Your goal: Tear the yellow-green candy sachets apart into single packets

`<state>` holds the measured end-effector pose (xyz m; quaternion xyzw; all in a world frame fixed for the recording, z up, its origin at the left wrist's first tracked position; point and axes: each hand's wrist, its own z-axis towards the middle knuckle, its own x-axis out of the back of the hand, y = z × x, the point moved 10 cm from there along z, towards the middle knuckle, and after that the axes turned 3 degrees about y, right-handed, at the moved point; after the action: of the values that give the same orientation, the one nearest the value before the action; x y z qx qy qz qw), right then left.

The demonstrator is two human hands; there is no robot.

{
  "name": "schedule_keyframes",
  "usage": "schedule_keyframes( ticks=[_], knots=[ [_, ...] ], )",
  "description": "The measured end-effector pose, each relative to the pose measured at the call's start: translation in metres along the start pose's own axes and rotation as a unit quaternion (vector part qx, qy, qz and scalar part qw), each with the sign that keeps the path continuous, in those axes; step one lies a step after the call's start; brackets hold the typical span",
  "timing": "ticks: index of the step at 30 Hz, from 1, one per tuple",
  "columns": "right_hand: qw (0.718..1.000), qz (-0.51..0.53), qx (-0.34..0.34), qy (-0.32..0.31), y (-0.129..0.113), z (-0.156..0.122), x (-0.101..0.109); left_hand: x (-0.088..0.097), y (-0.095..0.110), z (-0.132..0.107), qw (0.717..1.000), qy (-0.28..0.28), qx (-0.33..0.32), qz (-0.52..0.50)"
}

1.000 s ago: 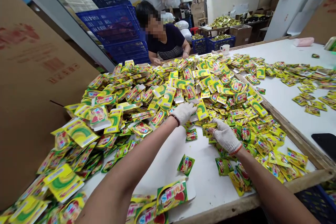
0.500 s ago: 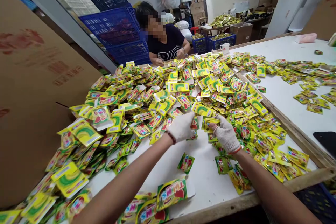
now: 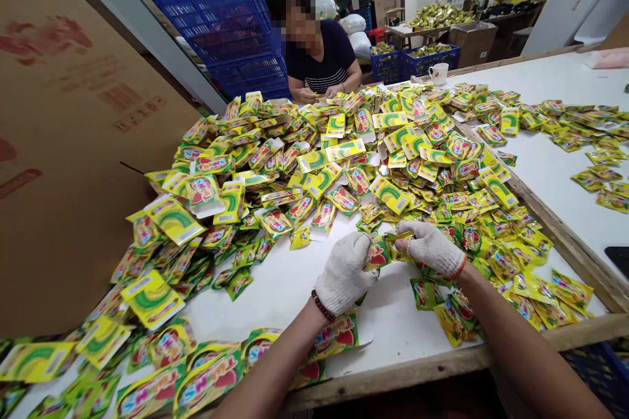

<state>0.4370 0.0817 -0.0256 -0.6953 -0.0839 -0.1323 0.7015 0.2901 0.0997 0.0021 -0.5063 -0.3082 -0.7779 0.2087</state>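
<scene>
My left hand (image 3: 345, 273), in a white knit glove, is closed around a small green carton (image 3: 377, 253) with a watermelon print. Close on its right, my right hand (image 3: 433, 249), also gloved, pinches a shiny yellow sachet (image 3: 396, 245) between thumb and fingers. The sachet meets the carton's right end; how far it goes inside cannot be made out. Beyond both hands rises a big heap of yellow-green cartons (image 3: 390, 194). Loose sachets (image 3: 426, 293) lie below my right hand, and larger printed cartons (image 3: 209, 383) lie along the near edge.
A wooden rim (image 3: 422, 366) borders the white table (image 3: 221, 321). On the left stands a large cardboard box (image 3: 73, 177). Across the table sits a co-worker (image 3: 324, 52), near stacked blue crates (image 3: 221, 23). A white cup (image 3: 438, 73) stands at the far edge.
Both hands have come nearer to me, and the sachet and carton now meet. My left hand has turned, showing its back. The view has shifted, and the co-worker's hands are closer together.
</scene>
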Motion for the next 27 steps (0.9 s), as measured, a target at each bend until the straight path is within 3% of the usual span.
schedule_keyframes(
  ticks=[6,10,14,20,27],
  knots=[
    [0.999,-0.006,-0.010,-0.042,0.000,-0.004,-0.014,-0.016,0.014,-0.003,0.997,-0.039,-0.064,0.025],
    [0.998,-0.044,0.044,0.005,-0.011,-0.006,-0.015,-0.017,0.008,-0.004,0.998,-0.040,-0.030,0.049],
    [0.999,-0.037,-0.028,0.006,0.005,-0.007,-0.012,-0.008,0.001,-0.003,0.997,-0.034,0.014,0.069],
    [0.987,-0.149,0.062,0.009,-0.006,-0.005,-0.013,-0.018,0.013,-0.005,0.996,-0.069,0.003,0.052],
    [0.997,-0.045,-0.019,-0.053,0.005,-0.007,-0.015,-0.011,0.011,-0.007,0.997,-0.060,-0.017,0.035]
  ],
)
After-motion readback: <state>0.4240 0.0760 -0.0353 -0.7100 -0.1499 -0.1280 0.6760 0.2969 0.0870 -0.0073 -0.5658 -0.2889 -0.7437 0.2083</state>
